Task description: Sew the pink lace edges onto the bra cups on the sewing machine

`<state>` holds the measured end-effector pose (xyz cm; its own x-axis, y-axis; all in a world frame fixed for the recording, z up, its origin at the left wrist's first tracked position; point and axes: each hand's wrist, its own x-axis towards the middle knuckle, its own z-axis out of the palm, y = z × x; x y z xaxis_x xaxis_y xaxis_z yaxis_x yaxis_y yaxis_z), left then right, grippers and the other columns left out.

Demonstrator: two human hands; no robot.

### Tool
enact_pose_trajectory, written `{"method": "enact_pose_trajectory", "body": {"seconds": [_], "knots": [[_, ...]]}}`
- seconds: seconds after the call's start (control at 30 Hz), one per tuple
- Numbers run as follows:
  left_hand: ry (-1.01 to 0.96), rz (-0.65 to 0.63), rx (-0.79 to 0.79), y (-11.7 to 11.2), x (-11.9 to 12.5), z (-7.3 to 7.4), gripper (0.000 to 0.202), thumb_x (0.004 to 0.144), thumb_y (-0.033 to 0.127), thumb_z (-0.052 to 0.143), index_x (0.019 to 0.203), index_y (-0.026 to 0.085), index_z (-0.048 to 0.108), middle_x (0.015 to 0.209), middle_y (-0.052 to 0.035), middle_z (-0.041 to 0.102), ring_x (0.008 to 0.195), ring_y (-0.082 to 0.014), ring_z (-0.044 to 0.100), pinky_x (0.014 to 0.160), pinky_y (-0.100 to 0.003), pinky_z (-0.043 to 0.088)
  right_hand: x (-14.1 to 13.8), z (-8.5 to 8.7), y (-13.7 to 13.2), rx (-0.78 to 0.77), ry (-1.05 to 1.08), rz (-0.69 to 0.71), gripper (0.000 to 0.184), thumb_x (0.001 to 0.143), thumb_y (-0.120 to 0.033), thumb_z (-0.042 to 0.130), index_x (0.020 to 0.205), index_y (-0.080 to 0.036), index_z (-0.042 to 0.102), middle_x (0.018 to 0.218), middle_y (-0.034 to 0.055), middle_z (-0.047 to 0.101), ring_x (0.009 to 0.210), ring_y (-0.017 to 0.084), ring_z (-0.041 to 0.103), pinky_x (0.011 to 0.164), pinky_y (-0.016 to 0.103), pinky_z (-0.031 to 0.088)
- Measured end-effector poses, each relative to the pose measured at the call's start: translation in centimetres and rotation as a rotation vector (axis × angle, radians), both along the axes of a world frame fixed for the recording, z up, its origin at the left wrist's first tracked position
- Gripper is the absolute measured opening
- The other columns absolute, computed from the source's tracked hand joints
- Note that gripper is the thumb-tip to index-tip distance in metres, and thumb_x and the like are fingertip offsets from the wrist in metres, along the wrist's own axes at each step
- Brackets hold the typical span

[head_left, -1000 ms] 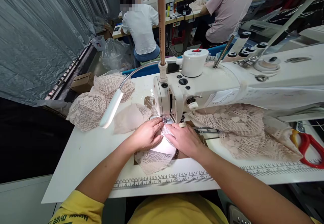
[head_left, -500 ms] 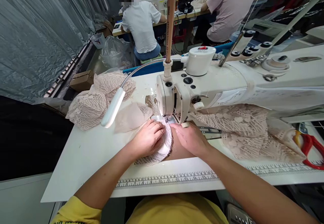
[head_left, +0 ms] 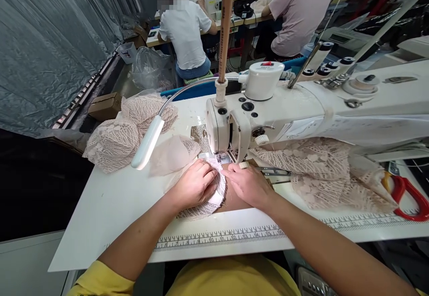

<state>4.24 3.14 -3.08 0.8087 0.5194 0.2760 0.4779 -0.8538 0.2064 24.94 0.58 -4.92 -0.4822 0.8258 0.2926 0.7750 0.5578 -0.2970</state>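
Observation:
A small beige lace piece [head_left: 214, 193] lies on the white table under the needle of a white sewing machine [head_left: 301, 108]. My left hand [head_left: 194, 184] rests on the lace with its fingers curled and pressed down on it. Just right of the needle, my right hand [head_left: 250, 184] presses its fingers flat on the lace edge, close beside the left hand.
Lace pieces are heaped at the left [head_left: 127, 126] and under the machine arm at the right [head_left: 328, 175]. A gooseneck lamp [head_left: 147, 142] hangs over the table [head_left: 110, 206]. Red scissors [head_left: 407, 198] lie far right. Two people sit at machines behind.
The lace has been drawn in and bunched under my left hand, so less of it trails toward me. Both hands have shifted slightly toward the needle.

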Motion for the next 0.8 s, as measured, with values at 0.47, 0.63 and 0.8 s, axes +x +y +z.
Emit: {"method": "enact_pose_trajectory", "body": {"seconds": [0.47,0.63,0.8], "knots": [[0.005,0.01,-0.004,-0.05,0.0,-0.26,0.025,0.092,0.025,0.044,0.107,0.011,0.059,0.089,-0.0123,0.058,0.086,-0.0235,0.05,0.078,-0.039,0.047,-0.28,0.28,-0.13,0.014,-0.036,-0.023,0.031,0.089,-0.01,0.044,0.101,-0.017,0.071,0.071,0.0029,0.06,0.065,0.016,0.044,0.059,0.029,0.028],[0.007,0.011,-0.006,0.05,0.03,-0.3,0.025,0.092,0.025,0.045,0.107,0.011,0.059,0.089,-0.0121,0.058,0.086,-0.0235,0.05,0.079,-0.039,0.047,-0.36,0.29,-0.16,0.028,-0.082,-0.034,0.03,0.086,-0.008,0.046,0.099,-0.017,0.071,0.069,0.0029,0.057,0.065,0.015,0.043,0.059,0.029,0.027],[0.004,0.013,-0.005,0.53,-0.04,-0.43,0.026,0.092,0.025,0.044,0.108,0.011,0.058,0.092,-0.0127,0.058,0.09,-0.0244,0.051,0.082,-0.04,0.047,-0.76,0.16,0.05,0.031,-0.132,-0.094,0.034,0.083,-0.005,0.046,0.103,-0.019,0.07,0.078,0.0051,0.061,0.067,0.016,0.046,0.058,0.029,0.027]]}}
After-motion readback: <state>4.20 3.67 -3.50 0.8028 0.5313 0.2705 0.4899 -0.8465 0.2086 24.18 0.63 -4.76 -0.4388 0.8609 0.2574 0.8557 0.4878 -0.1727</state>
